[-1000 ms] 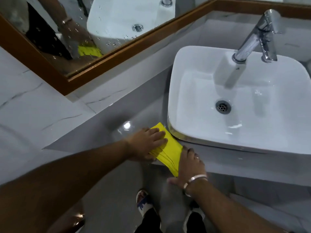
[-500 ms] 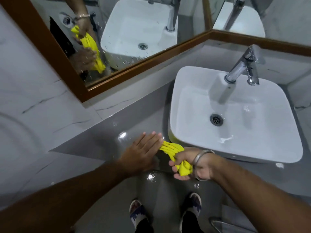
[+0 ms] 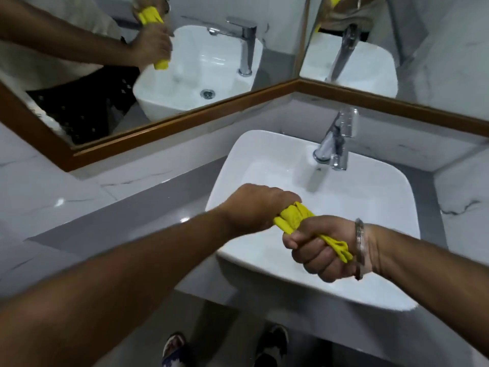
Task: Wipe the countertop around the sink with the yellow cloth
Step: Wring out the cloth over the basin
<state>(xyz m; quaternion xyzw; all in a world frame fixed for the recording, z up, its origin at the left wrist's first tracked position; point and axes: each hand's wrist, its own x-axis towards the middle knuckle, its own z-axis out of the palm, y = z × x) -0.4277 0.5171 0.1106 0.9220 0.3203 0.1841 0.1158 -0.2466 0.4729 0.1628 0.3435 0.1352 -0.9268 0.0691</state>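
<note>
The yellow cloth [image 3: 291, 217] is bunched and twisted into a rope between both fists, held above the white sink [image 3: 370, 213]. My left hand [image 3: 254, 207] grips its far end. Closed around the near end is my right hand [image 3: 320, 250], with a metal bangle on the wrist; a short yellow tail sticks out past the palm. The grey countertop [image 3: 119, 226] runs to the left of the sink, glossy with wet highlights.
A chrome tap [image 3: 334, 144] stands at the back of the basin. Wood-framed mirrors [image 3: 185, 120] meet in the corner behind and reflect the hands and cloth. White marble-look wall ledges flank the counter. Below the counter edge are my sandalled feet [image 3: 174, 348].
The cloth came off the counter beside the sink. Both hands bunched it up and carried it over the basin, where it is now twisted between two fists. The view shifted up and right.
</note>
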